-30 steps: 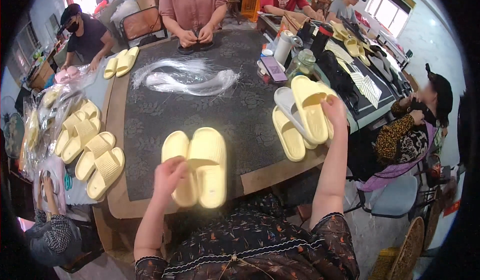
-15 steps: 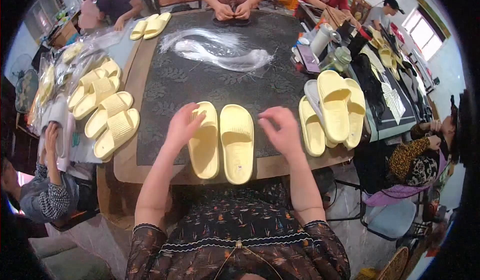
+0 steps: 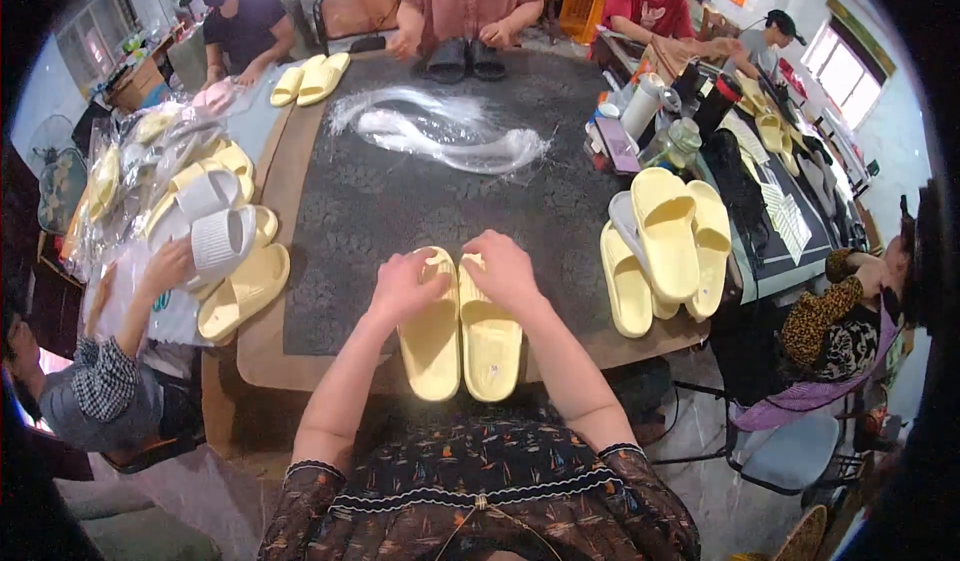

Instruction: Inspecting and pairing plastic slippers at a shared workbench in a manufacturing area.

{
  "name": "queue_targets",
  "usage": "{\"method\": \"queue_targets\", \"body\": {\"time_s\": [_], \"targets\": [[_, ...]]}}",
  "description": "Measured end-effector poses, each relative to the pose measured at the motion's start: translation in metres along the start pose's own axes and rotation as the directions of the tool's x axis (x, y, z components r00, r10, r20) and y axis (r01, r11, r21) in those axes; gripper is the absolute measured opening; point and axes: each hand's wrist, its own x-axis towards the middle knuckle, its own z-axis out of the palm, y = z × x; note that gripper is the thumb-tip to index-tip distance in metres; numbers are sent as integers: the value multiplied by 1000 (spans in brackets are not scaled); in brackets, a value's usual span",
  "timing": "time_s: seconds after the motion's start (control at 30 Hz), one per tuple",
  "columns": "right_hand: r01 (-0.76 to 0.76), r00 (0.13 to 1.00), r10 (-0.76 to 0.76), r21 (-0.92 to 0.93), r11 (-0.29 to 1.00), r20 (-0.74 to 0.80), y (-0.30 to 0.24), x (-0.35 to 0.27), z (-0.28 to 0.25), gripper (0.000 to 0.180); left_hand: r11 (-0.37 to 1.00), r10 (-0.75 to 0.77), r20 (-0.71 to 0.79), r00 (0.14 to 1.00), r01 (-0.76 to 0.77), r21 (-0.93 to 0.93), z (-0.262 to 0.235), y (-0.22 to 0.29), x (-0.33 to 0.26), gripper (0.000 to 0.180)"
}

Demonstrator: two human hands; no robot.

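A pair of yellow slide slippers stands side by side at the near edge of the table, toes away from me. My left hand (image 3: pixel 410 283) is closed over the strap end of the left slipper (image 3: pixel 431 356). On the strap of the right slipper (image 3: pixel 492 363) my right hand (image 3: pixel 502 273) is closed too, its thumb near my left one. The hands partly cover both straps. The two slippers sit close together, their inner sides almost touching or touching. A small pale label shows on the right one's heel.
To the right, stacked yellow slippers (image 3: pixel 665 261) have a grey slipper (image 3: pixel 624 217) among them. More yellow slippers (image 3: pixel 248 289) and two grey ones (image 3: pixel 221 243) lie left, beside a co-worker's hand (image 3: pixel 168 264). Clear plastic strands (image 3: pixel 450 143) lie mid-table; black slippers (image 3: pixel 448 61) stand at the far edge.
My hands have come inward onto the slippers, and the pair is closer together. Grey slippers now lie on the left pile under a co-worker's hand. The person opposite has parted their hands around black slippers.
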Motion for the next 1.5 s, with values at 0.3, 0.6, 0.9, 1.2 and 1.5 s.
{"method": "queue_targets", "body": {"time_s": [0.3,0.6,0.9,1.2,1.5], "targets": [[-177,960,209,-173,969,184,-3,28,32,21,997,51,-52,997,-54,-48,17,-3,44,32],[-271,925,359,440,856,-128,11,25,39,19,741,-165,-35,986,101,-664,33,-26,50,19],[-224,961,276,599,769,4,5,26,33,15,548,-221,-105,970,34,-836,23,-22,47,16],[-175,969,245,638,750,-22,18,27,42,14,556,-242,-1,970,138,-819,20,-10,45,10],[-177,969,248,687,705,-5,22,28,45,16,600,-216,-45,975,96,-794,27,-18,46,12]]}}
